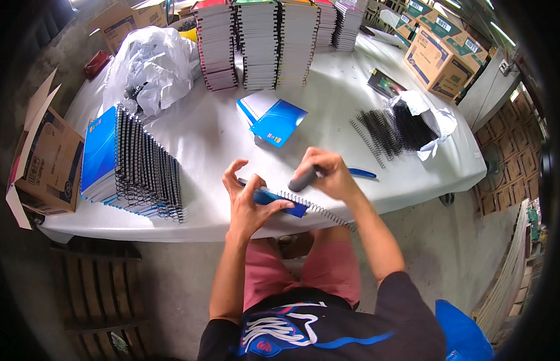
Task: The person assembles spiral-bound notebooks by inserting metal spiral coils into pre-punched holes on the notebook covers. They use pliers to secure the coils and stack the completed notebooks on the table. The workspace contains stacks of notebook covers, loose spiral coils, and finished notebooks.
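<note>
My left hand (247,201) grips a blue-covered notebook (299,208) on edge near the table's front, thumb on its near side. A black spiral coil (328,215) runs partway along the notebook's upper edge, and its free end trails to the right past the table edge. My right hand (325,171) is closed round a dark grey cylindrical tool (304,179), whose end is at the coil; I cannot tell whether it touches. Beyond my hands lie blue covers with white sheets (271,120). A blue slim tool (362,173) lies beside my right hand.
A leaning stack of spiral-bound blue notebooks (132,165) stands left. Loose black coils (382,132) lie right, some in white paper. Tall notebook stacks (259,48) and a white plastic bag (150,69) stand at the back. Cartons (51,159) flank the white-covered table (207,138).
</note>
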The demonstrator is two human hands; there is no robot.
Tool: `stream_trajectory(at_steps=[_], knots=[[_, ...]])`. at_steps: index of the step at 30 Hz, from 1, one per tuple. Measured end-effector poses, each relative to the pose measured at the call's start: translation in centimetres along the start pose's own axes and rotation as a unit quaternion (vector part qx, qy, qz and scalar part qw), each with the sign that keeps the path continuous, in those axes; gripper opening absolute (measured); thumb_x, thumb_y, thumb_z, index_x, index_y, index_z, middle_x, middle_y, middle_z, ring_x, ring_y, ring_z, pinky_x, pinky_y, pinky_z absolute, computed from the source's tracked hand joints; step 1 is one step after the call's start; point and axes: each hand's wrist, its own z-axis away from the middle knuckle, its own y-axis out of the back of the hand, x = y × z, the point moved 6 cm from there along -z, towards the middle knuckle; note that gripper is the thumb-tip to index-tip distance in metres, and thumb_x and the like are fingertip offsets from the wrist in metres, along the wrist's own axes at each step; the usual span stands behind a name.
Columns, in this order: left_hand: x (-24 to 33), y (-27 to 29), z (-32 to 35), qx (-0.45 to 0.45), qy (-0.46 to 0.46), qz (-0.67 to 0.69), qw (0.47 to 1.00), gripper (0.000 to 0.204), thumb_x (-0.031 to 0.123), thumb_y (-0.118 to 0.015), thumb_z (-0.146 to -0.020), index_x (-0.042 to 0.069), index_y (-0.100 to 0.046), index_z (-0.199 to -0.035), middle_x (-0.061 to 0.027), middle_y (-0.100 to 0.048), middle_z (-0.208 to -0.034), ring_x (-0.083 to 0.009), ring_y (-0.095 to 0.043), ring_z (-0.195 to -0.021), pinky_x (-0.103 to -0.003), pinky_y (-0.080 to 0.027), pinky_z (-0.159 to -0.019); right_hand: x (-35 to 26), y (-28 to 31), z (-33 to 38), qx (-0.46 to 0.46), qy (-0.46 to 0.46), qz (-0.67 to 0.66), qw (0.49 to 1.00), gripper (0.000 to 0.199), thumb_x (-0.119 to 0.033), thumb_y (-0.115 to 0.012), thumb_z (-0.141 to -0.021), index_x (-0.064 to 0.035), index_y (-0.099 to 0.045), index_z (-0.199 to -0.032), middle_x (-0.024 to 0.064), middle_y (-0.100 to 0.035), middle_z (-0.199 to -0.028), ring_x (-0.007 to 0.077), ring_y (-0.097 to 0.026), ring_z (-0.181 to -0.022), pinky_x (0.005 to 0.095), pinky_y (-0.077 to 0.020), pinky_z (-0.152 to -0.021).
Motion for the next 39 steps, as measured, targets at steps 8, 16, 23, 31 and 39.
stream_trajectory(at_steps=[8,16,23,31,39], knots=[[-0.2,-1.6,2.6,0.017,0.063,0.094,0.993,0.065,0.04,-0.09,-0.036,0.006,-0.051,-0.075,-0.0124,-0.036,-0.113,-0.0255,-0.044,-0.099,-0.039,-0.043,-0.075,-0.6,-0.5,2.5,-0.017,-0.035,-0.061,0.997,0.021,0.01,-0.066,-0.062,-0.0027,-0.069,-0.079,0.0049,-0.058,-0.076,0.0155,-0.058,-0.071,0.028,-0.0452,-0.065],[-2.3,-2.6,2.4,0.043,0.14,0.2,0.969,0.1,0.04,-0.093,-0.03,0.007,-0.028,-0.099,-0.0117,-0.037,-0.107,-0.0198,-0.043,-0.09,-0.033,-0.042,-0.077,-1.7,-2.0,0.8,-0.012,-0.006,-0.037,0.999,0.025,0.01,-0.063,-0.06,-0.0055,-0.07,-0.079,0.007,-0.059,-0.076,0.0174,-0.059,-0.072,0.0273,-0.0469,-0.066],[-2.9,-2.4,2.3,0.017,0.153,0.241,0.958,0.1,0.043,-0.093,-0.03,0.005,-0.029,-0.097,-0.009,-0.039,-0.104,-0.0174,-0.043,-0.084,-0.031,-0.042,-0.078,-2.0,-3.6,-0.2,-0.035,-0.001,-0.016,0.999,0.03,0.015,-0.063,-0.061,-0.006,-0.071,-0.081,0.0054,-0.06,-0.078,0.0155,-0.058,-0.071,0.0267,-0.0458,-0.063],[-2.4,-2.1,1.6,0.005,0.118,0.214,0.97,0.101,0.041,-0.093,-0.032,0.004,-0.028,-0.101,-0.0083,-0.038,-0.1,-0.0161,-0.041,-0.084,-0.031,-0.042,-0.078,-0.9,-3.8,-1.4,0.014,0.032,0.126,0.991,0.022,0.006,-0.063,-0.061,-0.0041,-0.069,-0.081,0.0083,-0.06,-0.074,0.0236,-0.059,-0.073,0.0311,-0.048,-0.065],[-3.3,-1.7,1.6,0.068,0.167,0.431,0.884,0.035,0.012,-0.07,-0.081,0.008,-0.038,-0.095,-0.0011,-0.039,-0.087,-0.0093,-0.034,-0.077,-0.02,-0.031,-0.074,5.3,7.2,1.9,0.15,-0.13,0.412,0.889,0.054,-0.014,-0.068,-0.073,-0.0124,-0.053,-0.125,0.0166,-0.055,-0.118,0.0341,-0.053,-0.107,0.0382,-0.0406,-0.095]])
